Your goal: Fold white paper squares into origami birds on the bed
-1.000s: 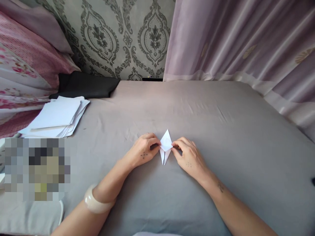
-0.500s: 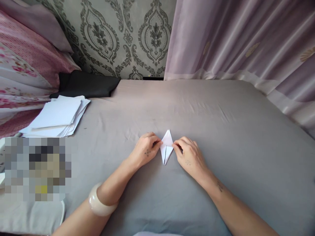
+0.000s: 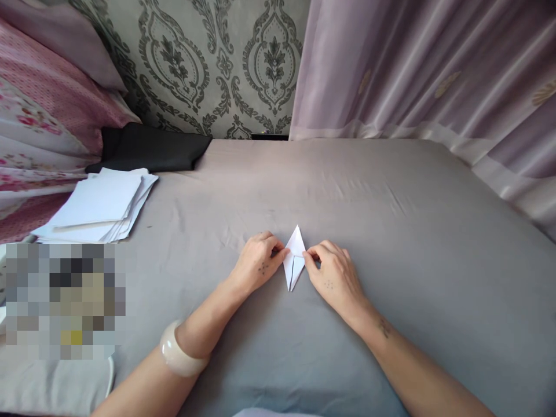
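A small sheet of white paper, folded into a narrow diamond (image 3: 296,246), lies on the grey cloth in front of me. Its lower half shows a slit down the middle, and its top point is directed away from me. My left hand (image 3: 261,260) pinches the diamond's left corner between thumb and fingers. At the opposite corner, my right hand (image 3: 332,267) pinches the paper in the same way. A pale, shiny bangle (image 3: 180,352) sits around my left forearm.
A stack of white paper (image 3: 98,200) lies at the left, with a black folded item (image 3: 152,149) behind it. A blurred-out patch (image 3: 69,301) covers something at the lower left. Pinkish curtains (image 3: 391,69) hang at the right, along the grey cloth's (image 3: 434,231) edge.
The diamond's top, which showed two slightly split tips, now comes to a single point a little farther up. Both hands have drawn slightly inward over its side corners.
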`<state>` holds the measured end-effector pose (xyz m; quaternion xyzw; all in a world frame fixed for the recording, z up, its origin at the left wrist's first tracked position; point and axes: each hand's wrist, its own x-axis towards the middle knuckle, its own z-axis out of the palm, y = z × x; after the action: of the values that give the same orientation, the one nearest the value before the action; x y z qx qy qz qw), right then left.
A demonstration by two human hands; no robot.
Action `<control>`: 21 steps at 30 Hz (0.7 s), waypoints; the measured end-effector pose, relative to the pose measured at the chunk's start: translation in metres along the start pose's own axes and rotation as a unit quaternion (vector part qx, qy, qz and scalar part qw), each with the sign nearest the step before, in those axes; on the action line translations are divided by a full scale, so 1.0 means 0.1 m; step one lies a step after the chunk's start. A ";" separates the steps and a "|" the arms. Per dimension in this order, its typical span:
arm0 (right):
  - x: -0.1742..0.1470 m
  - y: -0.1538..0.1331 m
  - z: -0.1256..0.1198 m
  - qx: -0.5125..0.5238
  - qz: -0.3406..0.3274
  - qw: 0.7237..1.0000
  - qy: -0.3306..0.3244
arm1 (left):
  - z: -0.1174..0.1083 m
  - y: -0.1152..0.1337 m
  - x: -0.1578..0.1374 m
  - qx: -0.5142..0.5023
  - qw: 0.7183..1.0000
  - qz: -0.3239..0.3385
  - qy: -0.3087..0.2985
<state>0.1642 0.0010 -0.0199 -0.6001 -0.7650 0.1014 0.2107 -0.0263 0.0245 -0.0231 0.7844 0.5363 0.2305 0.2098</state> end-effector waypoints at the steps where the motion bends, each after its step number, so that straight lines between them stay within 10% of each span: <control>1: 0.00 0.00 0.00 -0.006 -0.001 1.000 0.000 | 0.01 -0.01 0.00 0.002 1.000 0.002 0.000; 14: 0.00 -0.03 0.02 -0.034 0.010 0.999 -0.004 | 0.02 -0.02 0.01 0.034 0.999 0.006 -0.003; 21: -0.04 -0.12 -0.01 -0.043 -0.076 0.996 -0.023 | 0.05 0.06 0.02 0.062 0.987 0.146 -0.012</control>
<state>0.1548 -0.0060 -0.0150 -0.5464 -0.8166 0.0661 0.1739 -0.0181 0.0237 -0.0236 0.8686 0.4262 0.2158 0.1316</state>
